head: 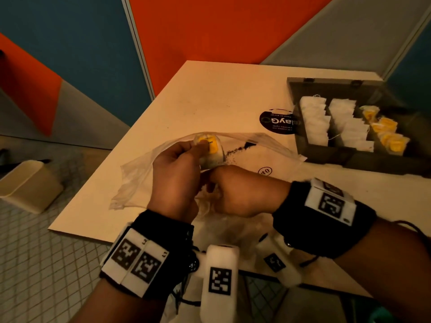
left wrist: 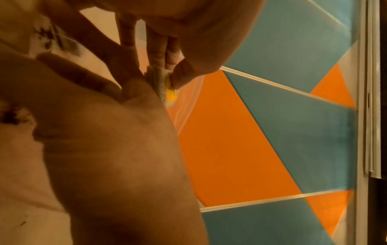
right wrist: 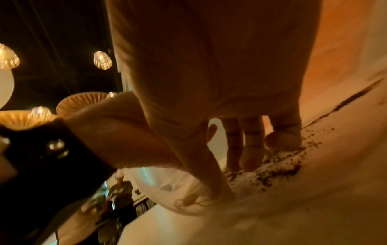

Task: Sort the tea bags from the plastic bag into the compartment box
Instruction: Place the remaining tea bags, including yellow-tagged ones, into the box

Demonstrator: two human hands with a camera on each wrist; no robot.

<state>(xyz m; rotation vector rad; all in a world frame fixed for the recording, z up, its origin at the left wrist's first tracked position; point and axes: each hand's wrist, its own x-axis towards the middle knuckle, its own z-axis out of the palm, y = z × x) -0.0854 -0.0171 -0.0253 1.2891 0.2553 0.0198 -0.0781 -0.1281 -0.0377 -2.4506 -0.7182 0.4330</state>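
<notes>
My left hand (head: pixel 200 148) pinches a round tea bag with a yellow label (head: pixel 211 145) between thumb and fingers, just above the clear plastic bag (head: pixel 256 148) lying on the table. In the left wrist view the thumb presses the yellow-labelled tea bag (left wrist: pixel 170 92) against the fingers. Beside it, my right hand (head: pixel 233 190) is curled round the crumpled mouth of the plastic bag (right wrist: pixel 178 190). The dark compartment box (head: pixel 300 145) stands open at the right, with white tea bags (head: pixel 314 122) in two rows and yellow ones (head: pixel 389 136) in a third.
Loose tea crumbs (head: pixel 235 150) lie inside the bag. A round black sticker (head: pixel 277 122) is on the table (head: pixel 210 96) left of the box. A beige bin (head: pixel 30 185) stands on the tiled floor past the table's left edge. Coloured wall panels close off the back.
</notes>
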